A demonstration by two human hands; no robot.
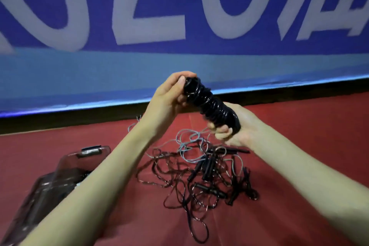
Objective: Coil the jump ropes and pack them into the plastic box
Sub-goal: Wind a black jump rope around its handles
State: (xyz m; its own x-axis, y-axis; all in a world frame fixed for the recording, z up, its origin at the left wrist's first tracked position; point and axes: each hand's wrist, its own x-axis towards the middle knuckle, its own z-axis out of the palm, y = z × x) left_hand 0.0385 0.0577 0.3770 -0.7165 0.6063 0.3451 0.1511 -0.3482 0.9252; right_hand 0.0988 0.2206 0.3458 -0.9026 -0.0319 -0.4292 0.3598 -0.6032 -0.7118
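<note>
I hold a tightly coiled black jump rope (209, 102) up in front of me, its cord wound in many turns round the handles. My left hand (169, 94) grips the upper end of the bundle. My right hand (237, 126) grips the lower end, fingers curled round it. Below my hands a tangled pile of loose jump ropes (199, 170) with black handles and thin dark and grey cords lies on the red floor. The clear plastic box (52, 183) stands open at the lower left, partly hidden by my left forearm.
A blue banner (179, 16) with large white letters runs along the back, with a black strip at its foot. Red floor (299, 126) spreads around the pile. The box's lid (89, 152) is tipped back behind the box.
</note>
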